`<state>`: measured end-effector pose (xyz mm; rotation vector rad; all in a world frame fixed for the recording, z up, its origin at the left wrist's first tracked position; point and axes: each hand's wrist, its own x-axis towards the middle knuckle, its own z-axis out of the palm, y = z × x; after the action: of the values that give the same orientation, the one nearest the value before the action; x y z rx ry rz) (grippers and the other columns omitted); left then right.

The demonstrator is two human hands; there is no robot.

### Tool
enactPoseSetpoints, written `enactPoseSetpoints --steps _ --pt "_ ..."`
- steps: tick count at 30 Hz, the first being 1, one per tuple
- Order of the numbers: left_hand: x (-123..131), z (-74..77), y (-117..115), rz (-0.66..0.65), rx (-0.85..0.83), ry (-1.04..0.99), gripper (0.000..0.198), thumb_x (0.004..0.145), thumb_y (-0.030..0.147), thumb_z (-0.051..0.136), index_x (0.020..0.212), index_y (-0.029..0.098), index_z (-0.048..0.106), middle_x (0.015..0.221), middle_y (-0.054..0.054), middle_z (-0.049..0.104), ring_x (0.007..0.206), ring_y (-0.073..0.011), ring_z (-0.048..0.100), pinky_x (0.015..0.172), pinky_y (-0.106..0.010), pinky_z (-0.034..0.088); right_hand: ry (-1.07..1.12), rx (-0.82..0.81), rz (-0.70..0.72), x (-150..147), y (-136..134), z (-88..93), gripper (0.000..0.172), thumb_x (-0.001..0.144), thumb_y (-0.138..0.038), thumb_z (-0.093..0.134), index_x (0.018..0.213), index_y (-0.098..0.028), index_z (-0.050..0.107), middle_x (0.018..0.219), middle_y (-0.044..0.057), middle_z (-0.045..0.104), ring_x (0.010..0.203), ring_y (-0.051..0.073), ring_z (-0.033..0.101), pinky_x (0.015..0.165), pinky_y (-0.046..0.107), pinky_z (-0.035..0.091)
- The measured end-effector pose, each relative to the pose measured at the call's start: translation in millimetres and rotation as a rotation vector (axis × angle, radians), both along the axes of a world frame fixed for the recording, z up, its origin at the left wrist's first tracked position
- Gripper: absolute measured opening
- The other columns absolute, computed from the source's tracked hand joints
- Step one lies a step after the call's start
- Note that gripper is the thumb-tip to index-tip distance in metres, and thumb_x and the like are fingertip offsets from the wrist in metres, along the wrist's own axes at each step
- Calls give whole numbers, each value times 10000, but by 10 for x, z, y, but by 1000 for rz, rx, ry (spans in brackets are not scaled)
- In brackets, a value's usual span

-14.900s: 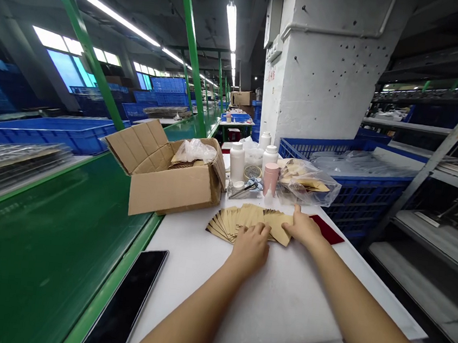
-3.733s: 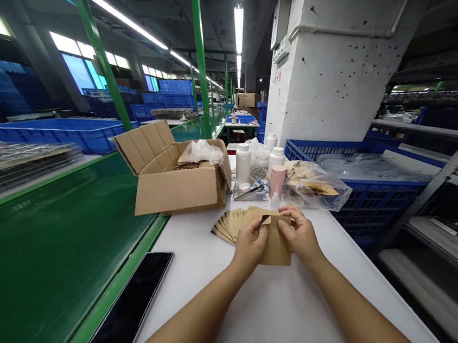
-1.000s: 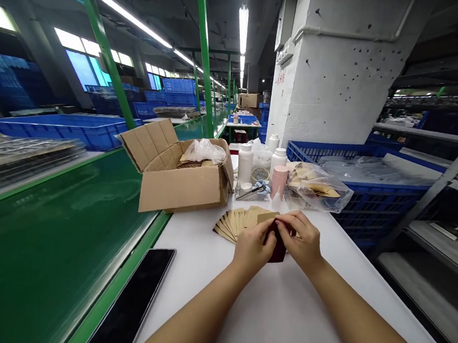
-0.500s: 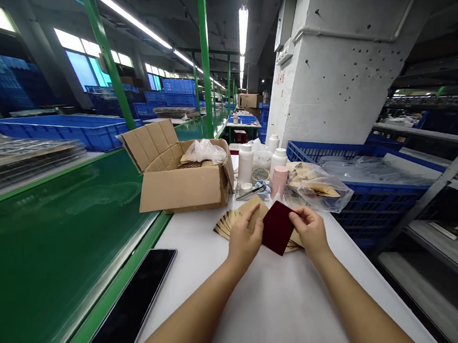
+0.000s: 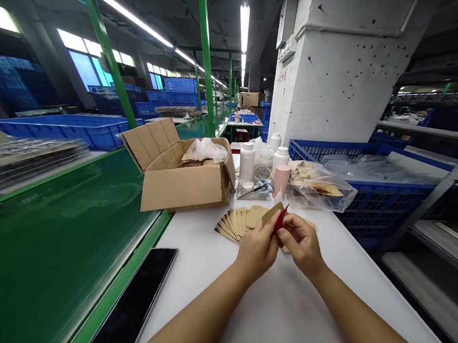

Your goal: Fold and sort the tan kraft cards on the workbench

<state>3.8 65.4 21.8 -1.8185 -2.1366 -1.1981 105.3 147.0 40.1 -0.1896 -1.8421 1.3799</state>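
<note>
Both of my hands are raised over the white tabletop, close together, on one small square velvet sheet. My left hand point(image 5: 258, 246) is closed on it from the left, with a tan face showing above the fingers. At the right, my right hand point(image 5: 303, 246) pinches the dark red velvet sheet point(image 5: 281, 220) near its edge. It is turned nearly edge-on, so whether it is bent or its layers are parted cannot be made out. Just behind and under the hands, several tan square sheets point(image 5: 234, 222) lie fanned out, partly hidden by the fingers.
An open cardboard box point(image 5: 186, 189) stands at the back left. White bottles point(image 5: 247, 162), a pink bottle point(image 5: 281, 181), a tape roll point(image 5: 262, 174) and a plastic bag point(image 5: 321, 186) stand behind the sheets. A phone point(image 5: 134, 298) lies left, beside the green conveyor belt point(image 5: 52, 251).
The velvet sheet was held flat with its red face showing; now it is turned edge-on. My left hand has moved right and closed on it, and my right hand has shifted in closer.
</note>
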Motion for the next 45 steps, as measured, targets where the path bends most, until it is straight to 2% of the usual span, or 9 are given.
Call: enactPoseSetpoints --steps 4,7,9,11,14,16,28,38,45 --pt "-1 26 -15 -6 -15 44 516 905 332 322 1412 266 248 1118 -121 591 795 -214 631 645 -334 518 -2 46 -66 39 34 1 103 812 -250 525 752 -167 517 621 -20 510 542 79 478 494 209 398" --pt "11 46 -31 -52 -10 24 490 919 345 291 1403 266 267 1171 -115 571 868 -214 623 700 -340 518 4 134 -199 28 25 -20 55 802 -209 536 762 -173 524 632 -18 527 534 78 491 493 210 417" --pt "15 54 -34 -74 -1 -23 459 928 348 269 1378 268 315 1177 -101 571 913 -205 612 745 -338 511 53 280 -330 17 16 -26 44 771 -160 566 798 -177 537 692 -6 553 585 85 517 538 219 446" --pt "20 58 -32 -74 0 -62 424 933 349 254 1319 251 400 1118 -91 598 901 -195 606 745 -328 500 120 473 -427 12 14 -19 129 738 -103 586 836 -181 554 755 10 572 656 97 536 597 230 466" --pt "34 62 -34 -66 1 -86 374 934 343 251 1145 208 529 968 -76 633 812 -179 593 683 -302 475 178 706 -463 17 24 0 221 724 -42 580 888 -190 587 796 25 586 716 107 552 640 234 484" --pt "43 70 -42 -78 11 -97 346 933 338 262 1033 190 558 905 -67 632 772 -167 579 653 -284 455 186 766 -461 23 32 8 261 728 -30 573 922 -202 603 809 29 592 723 107 564 638 228 495" --pt "23 82 -61 -37 -10 -63 282 909 288 282 856 183 538 809 -41 591 699 -137 539 617 -251 414 110 753 -428 38 30 7 219 768 -89 533 925 -226 601 806 35 606 711 120 573 604 245 505" --pt "4 116 -73 97 1 215 251 868 257 307 764 181 523 694 -34 537 571 -124 459 522 -251 308 64 721 -382 46 37 19 143 750 -84 535 828 -205 545 750 16 558 630 94 493 547 223 446" --pt "16 159 -84 137 -10 275 188 830 239 358 745 190 518 686 -37 542 572 -135 470 511 -262 303 19 702 -353 48 50 30 117 759 -95 520 794 -204 543 740 15 560 584 87 466 519 223 424"
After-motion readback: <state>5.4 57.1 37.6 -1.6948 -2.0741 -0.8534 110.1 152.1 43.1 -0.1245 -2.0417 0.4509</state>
